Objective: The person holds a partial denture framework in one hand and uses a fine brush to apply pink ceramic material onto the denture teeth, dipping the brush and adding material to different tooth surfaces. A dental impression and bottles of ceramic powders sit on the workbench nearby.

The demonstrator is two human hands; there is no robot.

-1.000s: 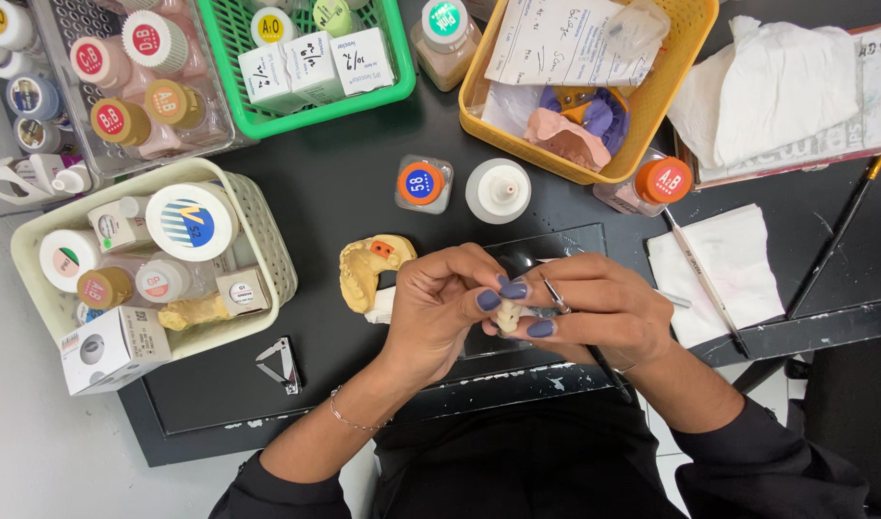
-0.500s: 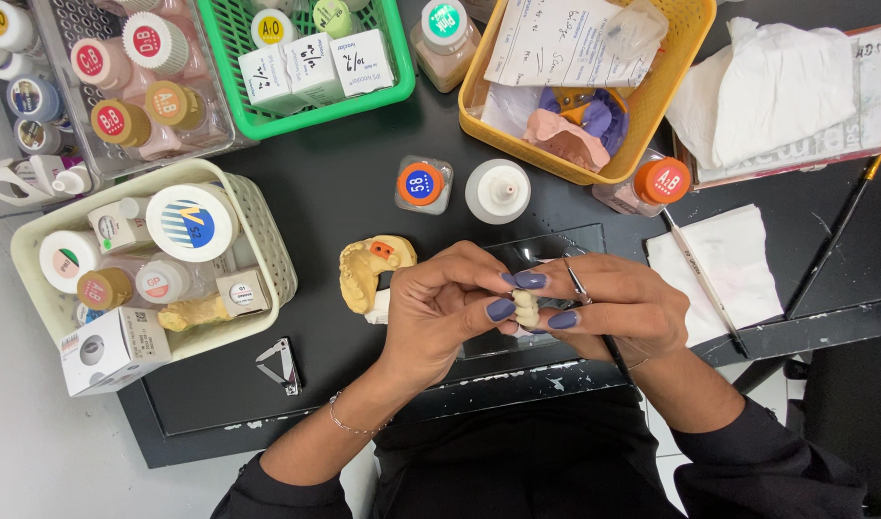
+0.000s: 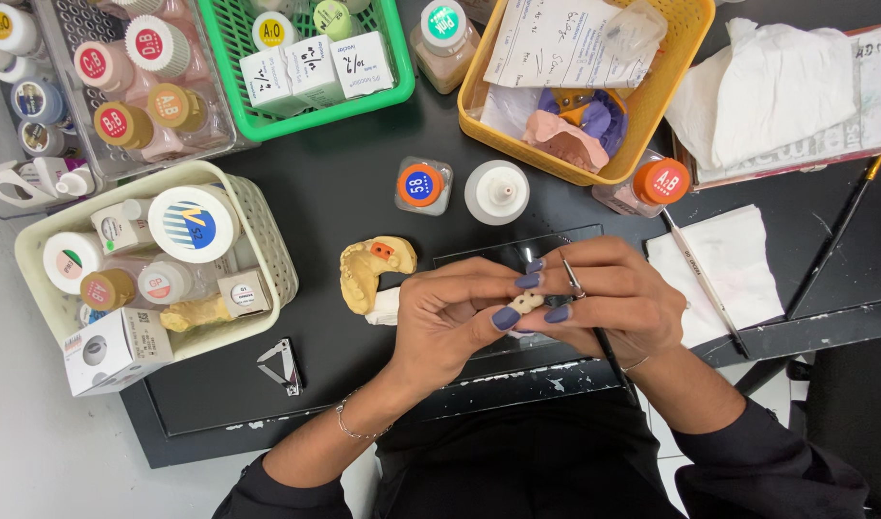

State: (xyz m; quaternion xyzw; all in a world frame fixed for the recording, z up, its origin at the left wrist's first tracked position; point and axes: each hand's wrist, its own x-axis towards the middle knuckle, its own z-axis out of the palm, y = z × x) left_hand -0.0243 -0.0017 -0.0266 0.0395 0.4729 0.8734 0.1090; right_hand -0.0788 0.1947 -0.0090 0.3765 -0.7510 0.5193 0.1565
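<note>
The left hand (image 3: 450, 322) is closed on a small cream tooth piece (image 3: 527, 303), which is pinched between its thumb and fingertips just above the near middle of the dark table (image 3: 344, 192). The right hand (image 3: 618, 303) is met with it from the right: its fingertips also touch the piece, and a thin brush (image 3: 594, 332) is clamped between its fingers, with the handle running down toward the near edge. The brush tip is hidden behind the fingers, so it cannot be told whether it touches the piece.

The piece is small and is held only at its edges, so it could be dropped if one pinch is loosened while it is being turned; it would probably fall on the glass slab (image 3: 498, 255) under the hands or off the near edge. Because the brush is carried in the same fingers that steady the piece, the surface could be smeared or scratched by an unwanted move of it.

The long axis of the piece seems to lie roughly left to right, a little tilted, with one end toward the right hand. Which face is turned up cannot be told.

Just to the left of the hands, a yellow jaw model (image 3: 368, 272) lies on the table. Farther away stand a orange-capped jar (image 3: 422, 185) and a white bottle (image 3: 496, 191).
</note>
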